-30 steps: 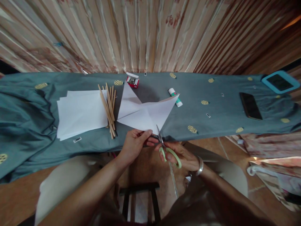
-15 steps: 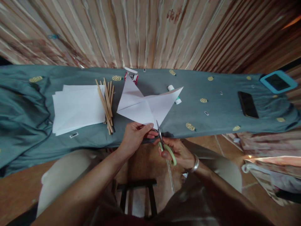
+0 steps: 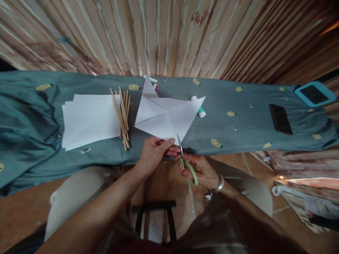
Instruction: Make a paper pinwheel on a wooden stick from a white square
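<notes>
Paper (image 3: 167, 114): white, creased, pointy corners, mid-frame
Left hand (image 3: 154, 153): my thumb and fingers pinching its lower edge
Right hand (image 3: 199, 169): wrapped round green-handled scissors (image 3: 188, 168), metal blades at paper

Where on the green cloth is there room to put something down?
The biggest bare patch is the flat cloth between the glue stick and the phone. Left of the paper pile it's bare too, but wrinkly. The middle is crowded: sticks, folded paper, red box, scissors, left hand and right hand.
</notes>
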